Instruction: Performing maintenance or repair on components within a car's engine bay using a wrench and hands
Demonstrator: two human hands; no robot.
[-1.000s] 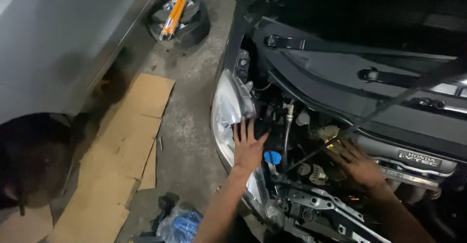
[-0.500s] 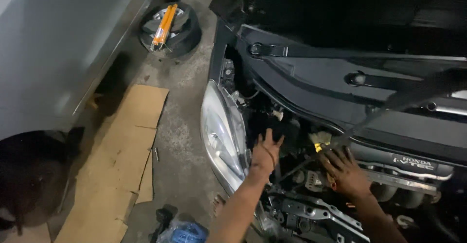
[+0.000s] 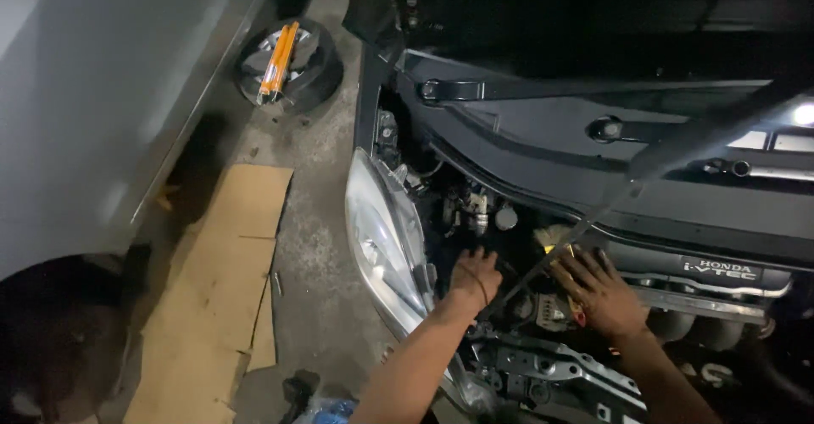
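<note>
Here the left hand [image 3: 475, 273], its grip unclear, and the open right hand [image 3: 598, 288] reach among cramped engine parts [image 3: 475, 212], where fingers could snag or knock the prop rod [image 3: 577, 236].

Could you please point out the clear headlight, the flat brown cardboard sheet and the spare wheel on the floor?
Clear curved headlight [image 3: 379, 239], head view: middle of its lens.
Flat brown cardboard sheet [image 3: 222, 288], head view: centre of its upper face.
Dark spare wheel [image 3: 292, 66], head view: on its hub, right of the orange tool.

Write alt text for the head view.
Two bare hands, left hand and right hand, reach into a car's open engine bay beside the headlight. Flattened cardboard lies on the concrete floor, and a wheel sits further back.
</note>
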